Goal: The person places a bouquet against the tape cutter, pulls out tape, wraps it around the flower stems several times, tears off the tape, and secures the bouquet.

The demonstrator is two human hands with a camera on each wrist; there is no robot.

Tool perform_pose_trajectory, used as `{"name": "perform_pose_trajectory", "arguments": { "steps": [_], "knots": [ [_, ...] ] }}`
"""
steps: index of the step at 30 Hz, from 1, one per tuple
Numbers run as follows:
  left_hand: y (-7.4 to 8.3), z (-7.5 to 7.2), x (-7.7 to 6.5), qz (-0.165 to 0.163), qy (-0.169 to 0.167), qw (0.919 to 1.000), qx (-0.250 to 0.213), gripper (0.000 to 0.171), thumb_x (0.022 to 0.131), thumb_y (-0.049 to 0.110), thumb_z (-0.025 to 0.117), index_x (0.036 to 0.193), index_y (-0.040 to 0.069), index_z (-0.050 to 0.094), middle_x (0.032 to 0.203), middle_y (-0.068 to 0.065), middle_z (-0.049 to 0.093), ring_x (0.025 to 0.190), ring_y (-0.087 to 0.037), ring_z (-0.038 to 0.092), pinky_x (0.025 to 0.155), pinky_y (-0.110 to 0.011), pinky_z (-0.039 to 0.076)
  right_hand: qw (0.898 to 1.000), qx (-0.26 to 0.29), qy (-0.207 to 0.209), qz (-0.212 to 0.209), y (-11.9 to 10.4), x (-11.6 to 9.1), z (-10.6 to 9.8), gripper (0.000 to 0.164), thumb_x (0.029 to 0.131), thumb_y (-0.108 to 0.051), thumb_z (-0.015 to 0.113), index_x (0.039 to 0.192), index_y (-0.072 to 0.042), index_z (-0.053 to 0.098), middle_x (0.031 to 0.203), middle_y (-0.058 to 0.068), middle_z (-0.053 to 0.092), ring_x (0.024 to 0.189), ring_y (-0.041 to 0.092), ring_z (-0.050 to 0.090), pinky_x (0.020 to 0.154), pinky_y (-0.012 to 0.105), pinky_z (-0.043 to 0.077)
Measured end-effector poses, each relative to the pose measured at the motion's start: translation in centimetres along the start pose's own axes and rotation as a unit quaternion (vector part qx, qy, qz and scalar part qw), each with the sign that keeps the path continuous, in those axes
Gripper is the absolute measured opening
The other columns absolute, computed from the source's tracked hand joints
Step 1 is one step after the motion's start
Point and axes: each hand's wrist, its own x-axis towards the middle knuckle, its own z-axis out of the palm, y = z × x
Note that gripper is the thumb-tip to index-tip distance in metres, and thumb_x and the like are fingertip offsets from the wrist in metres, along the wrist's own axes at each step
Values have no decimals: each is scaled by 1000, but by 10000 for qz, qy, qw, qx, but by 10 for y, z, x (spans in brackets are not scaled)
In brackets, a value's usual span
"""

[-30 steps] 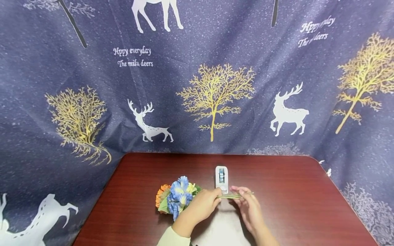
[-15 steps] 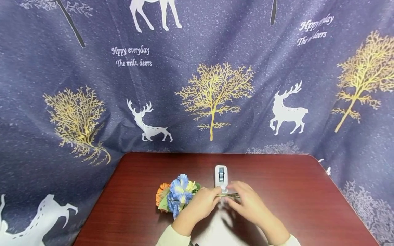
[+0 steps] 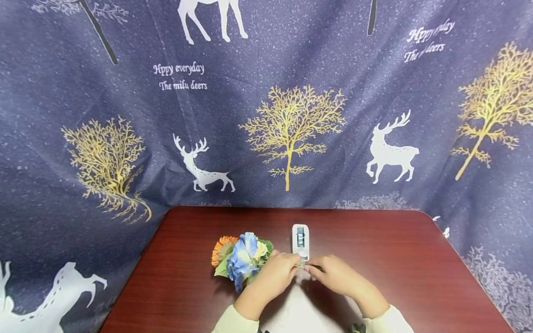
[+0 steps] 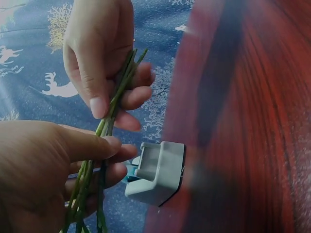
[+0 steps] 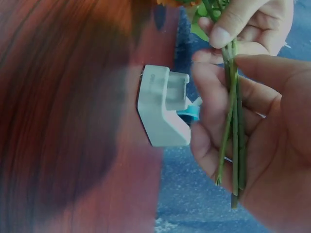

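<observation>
Closer to my left hand (image 3: 275,276) than a second ago, my right hand (image 3: 339,277) pinches the stems (image 5: 235,150), their ends over its palm; my left grips them nearer the flowers (image 3: 244,254). Just beyond both sits the dispenser (image 3: 300,240).

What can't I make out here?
Left wrist view: thin green stems, cut off by the bottom edge.
Head view: the stems' ends, hidden by the right hand.
Right wrist view: round orange flower head, cut off by the top edge.
Right wrist view: lettering on the pale plastic tape dispenser, too small.
</observation>
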Motion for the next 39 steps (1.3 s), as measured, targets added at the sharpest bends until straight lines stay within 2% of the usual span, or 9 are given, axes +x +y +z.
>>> {"name": "perform_pose_trajectory", "arguments": {
  "steps": [6,12,22,27,33,39],
  "knots": [
    [2,4,1,-81,72,9998,171,19,88,19,72,78,21,55,77,11,67,69,-10,61,72,-23,40,9992,365,-116,86,6,0,0,23,101,-29,61,101,-12,76,85,-8,72,76,-4,59,71,27,54],
    [2,3,2,-145,159,9988,435,20,89,21,70,76,20,55,73,9,64,66,-12,60,68,-24,41,9996,261,86,-2,7,1,2,16,99,-28,63,98,-17,75,88,-11,72,83,0,63,78,31,55],
    [4,0,5,-450,-109,9979,458,16,88,20,70,78,19,58,77,7,67,73,-13,64,71,-26,48,9990,182,419,31,3,-1,9,13,98,-24,65,95,-17,74,85,-13,69,80,-2,61,77,30,55],
    [5,-4,6,-504,-99,9976,466,16,85,21,73,78,19,59,78,6,66,73,-13,64,70,-27,50,9975,31,711,39,1,-2,14,8,96,-22,68,93,-18,74,83,-15,65,78,-2,58,74,29,54],
    [5,-8,7,-538,-121,9979,350,14,84,21,73,79,19,60,78,5,66,73,-15,63,69,-28,49,9924,-394,1154,141,-1,-3,23,5,93,-25,71,90,-22,72,82,-17,64,74,-5,55,69,25,52],
    [4,-9,8,-548,-189,9973,459,8,89,25,70,86,18,69,86,4,70,80,-15,63,78,-30,52,9842,-716,1578,353,-3,-4,30,9,91,-31,73,93,-22,74,82,-19,61,77,-3,54,69,25,52]
  ]
}}
